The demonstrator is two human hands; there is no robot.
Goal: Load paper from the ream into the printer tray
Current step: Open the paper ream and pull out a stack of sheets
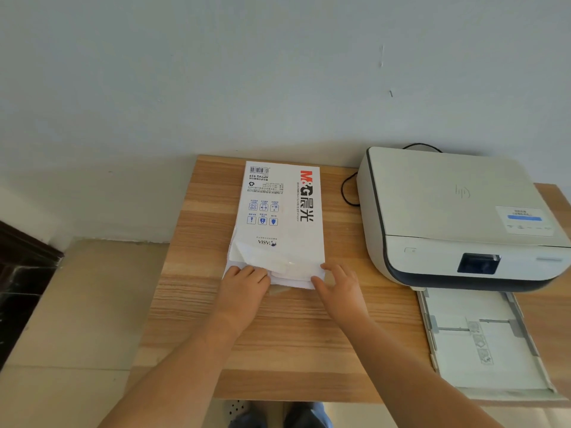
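Note:
A white wrapped ream of paper (279, 211) with red and black lettering lies flat on the wooden table (197, 319). Its near end is torn open, with loose wrapper flaps. My left hand (245, 285) holds the near left corner of the ream, fingers curled on the wrapper. My right hand (340, 287) touches the near right corner, thumb against the paper edge. To the right sits a white printer (448, 211). Its paper tray (482, 344) is pulled out toward me and holds no stack.
A black cable (346, 189) loops behind the printer's left side. The table stands against a pale wall. The floor and a dark piece of furniture (24, 273) lie to the left. The tray juts past the table's front edge.

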